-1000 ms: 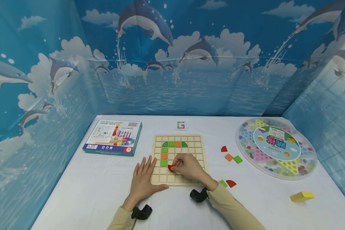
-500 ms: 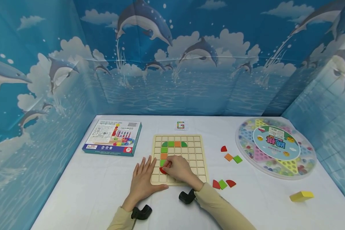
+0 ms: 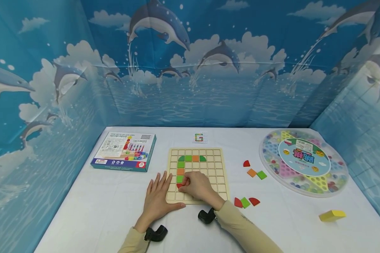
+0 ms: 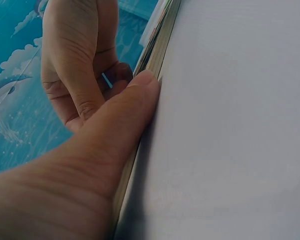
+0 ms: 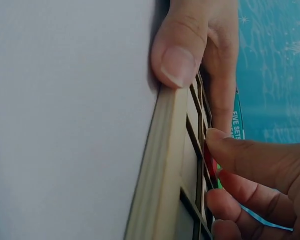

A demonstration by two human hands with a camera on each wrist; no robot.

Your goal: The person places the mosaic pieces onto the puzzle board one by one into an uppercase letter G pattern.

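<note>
A wooden grid board (image 3: 223, 199) lies on the table. In its cells stand a column of green and orange square tiles (image 3: 180, 172) and a top row with dark green rounded pieces at both ends. Below the column's lowest green tile is a red quarter-circle tile (image 3: 179, 185), partly hidden by my right hand (image 3: 197, 184). Thumb and fingertips of that hand pinch the red tile at its cell, as the right wrist view also shows. My left hand (image 3: 158, 197) rests at the board's lower left corner, fingers straight along the left edge and thumb (image 4: 142, 85) against the front edge.
Loose red, orange and green tiles (image 3: 252, 172) lie right of the board. A small pattern card (image 3: 200, 137) is behind it. A boxed bead set (image 3: 124, 151) stands left, a round marble game (image 3: 304, 161) right, with a yellow block (image 3: 333, 216) near the front.
My right hand has moved left across the board with the red quarter-circle tile, bringing it under the green tile and down into the cell. The left hand has stayed in place.
</note>
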